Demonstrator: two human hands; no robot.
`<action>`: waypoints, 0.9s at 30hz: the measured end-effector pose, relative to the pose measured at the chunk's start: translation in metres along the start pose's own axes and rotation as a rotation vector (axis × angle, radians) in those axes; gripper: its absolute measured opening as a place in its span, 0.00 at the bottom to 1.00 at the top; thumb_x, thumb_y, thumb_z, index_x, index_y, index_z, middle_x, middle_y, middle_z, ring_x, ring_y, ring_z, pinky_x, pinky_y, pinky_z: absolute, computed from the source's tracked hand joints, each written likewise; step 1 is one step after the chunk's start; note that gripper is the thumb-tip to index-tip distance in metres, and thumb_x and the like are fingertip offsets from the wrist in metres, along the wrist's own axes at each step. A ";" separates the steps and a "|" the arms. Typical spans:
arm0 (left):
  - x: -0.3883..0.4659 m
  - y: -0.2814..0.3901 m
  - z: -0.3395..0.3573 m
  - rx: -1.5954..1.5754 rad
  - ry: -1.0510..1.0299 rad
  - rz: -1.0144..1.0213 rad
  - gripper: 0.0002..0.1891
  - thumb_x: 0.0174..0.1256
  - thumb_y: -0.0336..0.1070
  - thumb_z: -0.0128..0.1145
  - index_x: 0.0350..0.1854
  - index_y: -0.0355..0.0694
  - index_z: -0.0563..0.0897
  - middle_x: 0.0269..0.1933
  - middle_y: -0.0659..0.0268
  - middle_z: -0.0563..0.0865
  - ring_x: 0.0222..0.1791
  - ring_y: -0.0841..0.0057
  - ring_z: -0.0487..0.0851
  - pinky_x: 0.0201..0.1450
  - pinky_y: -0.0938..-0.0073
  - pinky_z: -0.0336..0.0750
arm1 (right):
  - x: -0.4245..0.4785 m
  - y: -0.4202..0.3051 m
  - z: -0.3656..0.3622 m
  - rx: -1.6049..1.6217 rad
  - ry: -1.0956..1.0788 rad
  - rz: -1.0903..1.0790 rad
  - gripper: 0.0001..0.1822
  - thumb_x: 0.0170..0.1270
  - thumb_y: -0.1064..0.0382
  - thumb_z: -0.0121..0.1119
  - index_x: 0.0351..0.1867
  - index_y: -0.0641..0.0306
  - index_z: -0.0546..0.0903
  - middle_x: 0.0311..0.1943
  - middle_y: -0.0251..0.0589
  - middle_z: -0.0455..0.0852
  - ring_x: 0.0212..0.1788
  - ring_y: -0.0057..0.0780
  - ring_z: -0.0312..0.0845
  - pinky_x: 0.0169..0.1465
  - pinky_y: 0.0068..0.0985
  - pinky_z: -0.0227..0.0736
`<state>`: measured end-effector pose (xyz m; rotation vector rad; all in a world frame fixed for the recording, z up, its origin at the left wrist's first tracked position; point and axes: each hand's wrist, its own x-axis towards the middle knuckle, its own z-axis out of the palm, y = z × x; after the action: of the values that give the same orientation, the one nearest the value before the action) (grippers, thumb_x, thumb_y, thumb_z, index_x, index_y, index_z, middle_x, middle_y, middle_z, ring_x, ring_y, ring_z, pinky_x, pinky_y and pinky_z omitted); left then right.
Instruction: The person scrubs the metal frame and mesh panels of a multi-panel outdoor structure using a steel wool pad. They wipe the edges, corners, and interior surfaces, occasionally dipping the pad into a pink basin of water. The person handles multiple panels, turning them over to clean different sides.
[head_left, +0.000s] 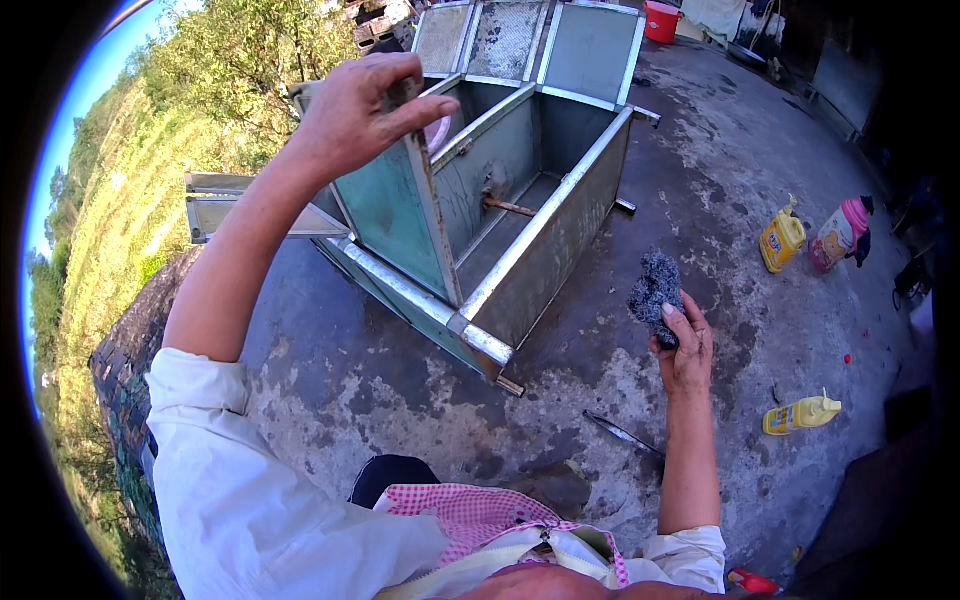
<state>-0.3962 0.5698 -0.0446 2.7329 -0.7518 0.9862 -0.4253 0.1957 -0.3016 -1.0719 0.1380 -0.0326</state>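
Observation:
A metal-framed cabinet lies on the concrete floor, its compartments facing up and several door panels swung out. My left hand grips the top edge of a raised door with a greenish panel, which stands on edge at the near side of the cabinet. To the right, my right hand holds a dark, curly scouring pad above the floor, apart from the cabinet. A thin brownish rod shows inside one compartment. Part of the left hand's grip is hidden behind its fingers.
Yellow bottles and a pink-topped bottle are on the floor at right. A knife-like metal tool lies near my right forearm. A red bucket stands at the back. Tiled roofing and bushes border the left side.

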 end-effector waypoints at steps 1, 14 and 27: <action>-0.027 0.007 -0.027 0.001 -0.020 0.083 0.23 0.54 0.54 0.70 0.28 0.37 0.77 0.26 0.62 0.76 0.30 0.67 0.78 0.34 0.67 0.70 | 0.004 -0.001 0.001 -0.002 -0.021 -0.015 0.31 0.57 0.65 0.68 0.63 0.68 0.72 0.43 0.36 0.82 0.37 0.21 0.78 0.30 0.23 0.72; -0.186 0.085 -0.125 0.240 -0.268 -0.119 0.15 0.49 0.19 0.62 0.41 0.39 0.84 0.41 0.60 0.87 0.47 0.60 0.85 0.54 0.60 0.77 | -0.007 0.024 0.007 -0.009 -0.088 0.071 0.30 0.59 0.65 0.67 0.62 0.70 0.73 0.42 0.38 0.83 0.35 0.20 0.78 0.28 0.21 0.72; -0.188 0.174 0.039 -0.119 -0.208 0.041 0.10 0.51 0.29 0.67 0.37 0.43 0.86 0.33 0.67 0.85 0.36 0.71 0.84 0.42 0.68 0.77 | -0.005 0.029 0.005 -0.089 -0.010 0.018 0.33 0.60 0.64 0.67 0.65 0.73 0.70 0.42 0.39 0.83 0.36 0.21 0.78 0.28 0.20 0.70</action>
<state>-0.5860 0.4845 -0.2000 2.7526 -0.8712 0.6469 -0.4312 0.2146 -0.3241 -1.1597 0.1414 -0.0049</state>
